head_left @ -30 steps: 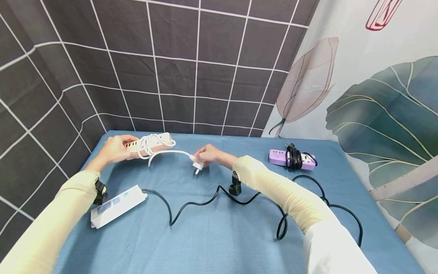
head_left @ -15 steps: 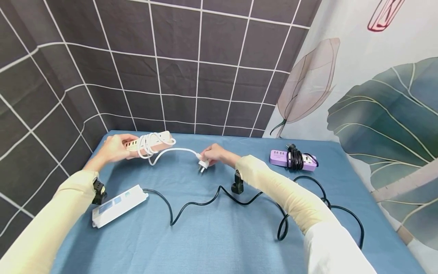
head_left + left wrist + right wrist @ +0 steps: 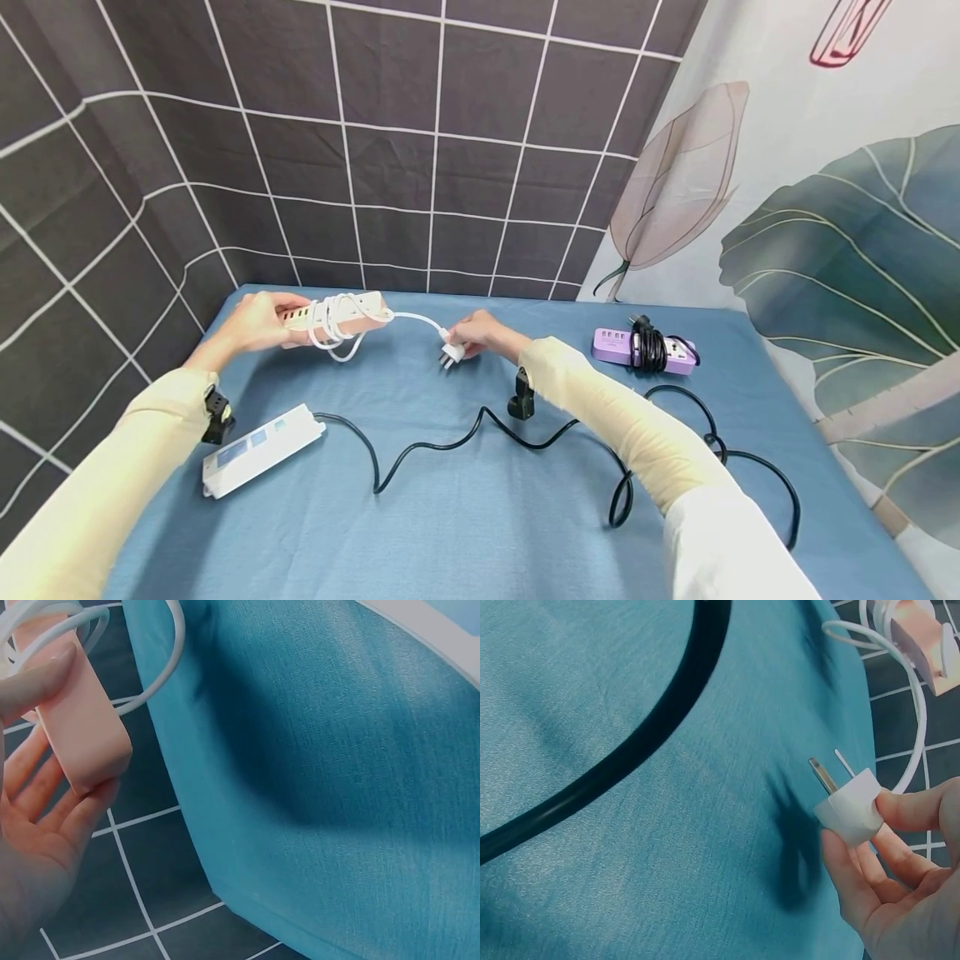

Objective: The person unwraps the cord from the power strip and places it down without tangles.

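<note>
The left hand (image 3: 258,325) grips the left end of the pink strip (image 3: 358,315), thumb on one side and fingers on the other. The strip is held above the far left part of the blue table (image 3: 450,533), its shadow on the cloth. The right hand (image 3: 480,331) pinches the white plug (image 3: 851,806) between thumb and fingers, to the right of the strip, prongs pointing toward the near side. The white cord (image 3: 920,720) joins the two, wound round the strip's middle and covering part of its top.

On the near left lies the white strip (image 3: 262,452), close to the left wrist. Its black cord (image 3: 442,447) snakes rightward across the table, nearer than the plug, and passes under the right sleeve (image 3: 630,425), which hides a stretch; beyond that it loops on the right. The purple strip (image 3: 611,346), black cord bundled round it, lies far right, well apart from both hands. A dark gridded cloth (image 3: 386,175) hangs behind the table, a leaf-patterned curtain (image 3: 832,250) to the right.
</note>
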### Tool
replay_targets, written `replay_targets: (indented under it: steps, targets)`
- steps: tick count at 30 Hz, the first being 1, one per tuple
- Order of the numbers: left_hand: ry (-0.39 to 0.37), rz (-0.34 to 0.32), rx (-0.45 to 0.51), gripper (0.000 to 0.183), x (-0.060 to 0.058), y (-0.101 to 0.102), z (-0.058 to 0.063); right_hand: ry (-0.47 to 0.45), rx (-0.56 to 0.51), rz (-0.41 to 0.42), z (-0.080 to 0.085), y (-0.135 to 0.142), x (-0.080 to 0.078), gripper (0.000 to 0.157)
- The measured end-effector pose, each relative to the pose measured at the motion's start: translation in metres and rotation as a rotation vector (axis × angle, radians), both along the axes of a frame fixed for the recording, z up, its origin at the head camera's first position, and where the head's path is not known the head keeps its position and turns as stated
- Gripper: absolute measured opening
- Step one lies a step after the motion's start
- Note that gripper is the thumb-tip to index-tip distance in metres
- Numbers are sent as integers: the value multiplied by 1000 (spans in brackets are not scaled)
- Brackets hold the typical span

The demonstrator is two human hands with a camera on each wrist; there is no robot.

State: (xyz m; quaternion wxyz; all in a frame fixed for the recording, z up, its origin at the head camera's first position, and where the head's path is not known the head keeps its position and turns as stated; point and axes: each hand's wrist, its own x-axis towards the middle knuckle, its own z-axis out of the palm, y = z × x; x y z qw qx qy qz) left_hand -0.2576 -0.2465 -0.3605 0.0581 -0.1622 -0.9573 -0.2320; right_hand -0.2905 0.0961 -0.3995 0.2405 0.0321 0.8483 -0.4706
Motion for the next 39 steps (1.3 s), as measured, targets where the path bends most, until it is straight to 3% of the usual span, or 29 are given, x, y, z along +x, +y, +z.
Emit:
replay_targets:
  steps: [11, 39]
  targets:
    - [-3, -62, 10, 54, 0, 2, 0, 14, -48, -50, 6, -1, -4, 28]
    - [-58, -112, 27, 53, 1, 5, -1, 78, -70, -145, 13, 4, -10, 29]
